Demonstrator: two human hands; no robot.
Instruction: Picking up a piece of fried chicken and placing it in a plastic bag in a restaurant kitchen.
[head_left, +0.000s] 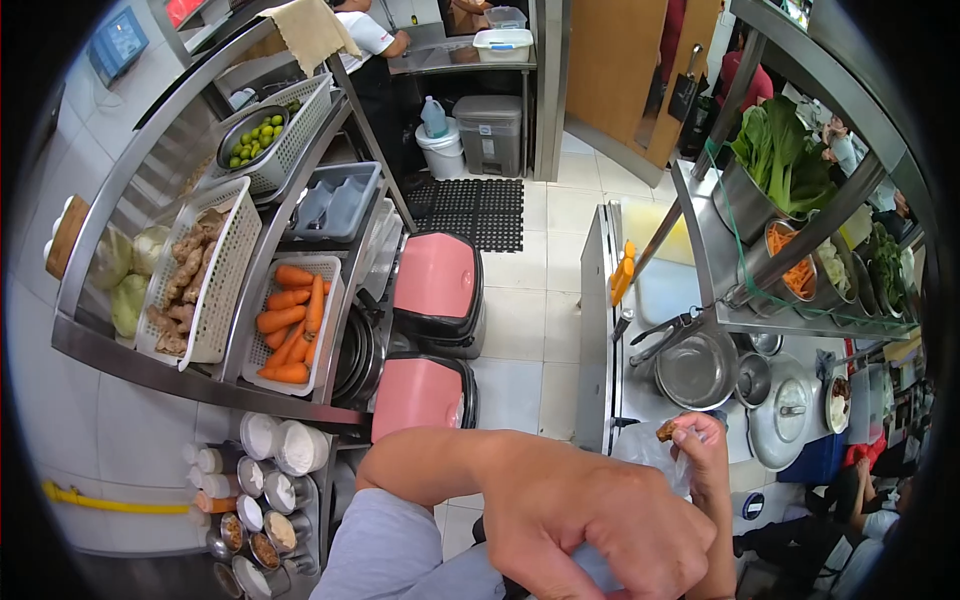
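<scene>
My left hand (592, 510) is large and close to the camera, its forearm coming out of a light grey sleeve. Its fingers curl down towards the bottom edge, and whether they hold anything is hidden. Behind it to the right, my right hand (701, 450) pinches a small brown piece of food (666, 430) between thumb and fingers. A clear plastic bag (637, 448) hangs against that same hand, partly covered by my left hand. Just beyond it, a round metal pan (697, 367) rests on the steel counter (637, 390).
A steel rack at left holds a basket of carrots (289, 322), a ginger basket (244, 262) and limes (257, 141). Two pink-lidded bins (435, 274) stand beside it. The right shelf (697, 217) carries leafy greens (787, 157). A co-worker (367, 37) stands at the far sink.
</scene>
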